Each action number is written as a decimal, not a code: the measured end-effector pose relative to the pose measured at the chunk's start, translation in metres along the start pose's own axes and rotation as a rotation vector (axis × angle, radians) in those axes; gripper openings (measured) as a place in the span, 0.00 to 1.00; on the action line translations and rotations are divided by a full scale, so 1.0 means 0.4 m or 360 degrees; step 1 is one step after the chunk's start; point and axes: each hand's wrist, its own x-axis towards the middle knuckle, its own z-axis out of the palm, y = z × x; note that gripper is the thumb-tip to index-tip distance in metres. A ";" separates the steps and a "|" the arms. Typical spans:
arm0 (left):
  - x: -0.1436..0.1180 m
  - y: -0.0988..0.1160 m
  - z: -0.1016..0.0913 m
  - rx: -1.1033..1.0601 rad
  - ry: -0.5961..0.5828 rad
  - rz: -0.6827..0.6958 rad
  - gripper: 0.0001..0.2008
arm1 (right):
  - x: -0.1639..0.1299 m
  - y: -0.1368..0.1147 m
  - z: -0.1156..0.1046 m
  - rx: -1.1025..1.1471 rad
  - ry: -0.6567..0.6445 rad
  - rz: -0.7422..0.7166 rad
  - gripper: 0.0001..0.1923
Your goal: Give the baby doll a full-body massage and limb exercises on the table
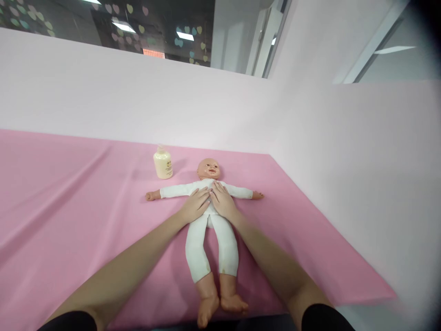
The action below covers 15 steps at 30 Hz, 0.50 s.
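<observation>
Your dark sleeves (320, 317) sit nearest, well back from the hands. Next come the bare feet of the doll (211, 209), then its legs, which run up toward your wrists. It lies face up, its white-clad trunk beneath your palms.

Your left hand (195, 205) lies flat on one side of the chest, fingers nearly together and angled inward; your right hand (223, 200) lies flat on the other, fingers close and aimed toward the head. Neither grips anything. The fingertips come near each other at the midline; whether they touch, you can't tell here.

To do this well, I'd let both palms rest level, share the weight evenly and press lightly, so the trunk shouldn't roll. Loose wrists should help.

The doll's arms reach outward beyond each hand, and its head lies just past your fingertips. Ahead and left of your left hand stands a cream bottle (163, 164), upright. Under everything is a pink sheet (86, 193), creased left of your left hand. Past it rises a pale wall (138, 101), with a window (155, 27) showing hearts (129, 8) and bright lights.
</observation>
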 end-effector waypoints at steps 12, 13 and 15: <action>0.001 0.013 -0.023 -0.0163 -0.0010 0.0392 0.16 | -0.008 -0.022 -0.029 0.0141 -0.0200 -0.0401 0.24; 0.001 0.013 -0.023 -0.0168 -0.0017 0.0392 0.16 | -0.002 -0.017 -0.030 0.0156 -0.0220 -0.0409 0.23; 0.002 0.012 -0.022 -0.0167 -0.0038 0.0411 0.16 | 0.012 -0.004 -0.027 0.0174 -0.0218 -0.0383 0.23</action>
